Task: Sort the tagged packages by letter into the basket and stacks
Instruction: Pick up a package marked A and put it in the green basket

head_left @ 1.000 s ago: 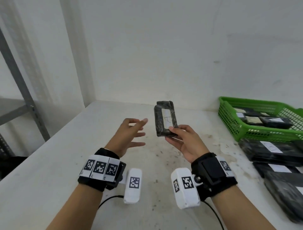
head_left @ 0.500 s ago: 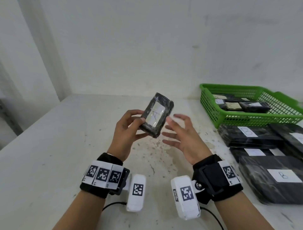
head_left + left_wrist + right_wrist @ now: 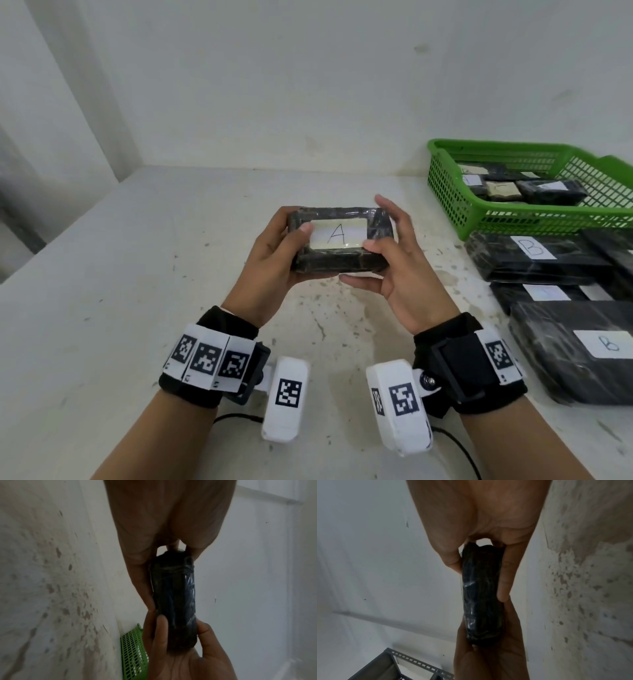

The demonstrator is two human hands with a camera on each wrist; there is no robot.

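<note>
A small black wrapped package [image 3: 339, 255] with a white tag reading "A" is held level above the table, tag up. My left hand [image 3: 274, 257] grips its left end, thumb on the tag's corner. My right hand [image 3: 390, 257] grips its right end, thumb on the tag's lower right corner. Both wrist views show the package [image 3: 175, 601] [image 3: 481, 599] edge-on between the two hands. The green basket [image 3: 445, 192] at the back right holds several small tagged packages. In front of it lie stacks of larger black packages tagged "B" [image 3: 534, 255] [image 3: 582, 356].
The white stained table [image 3: 120, 291] spreads to the left and front. White walls stand behind and to the left. A grey metal shelf frame [image 3: 419, 665] shows in the right wrist view. Cables trail from the wrist cameras near the front edge.
The package went from my right hand to my left, then turned flat with the "A" tag up. Now both hands hold it by its ends. The view has swung right.
</note>
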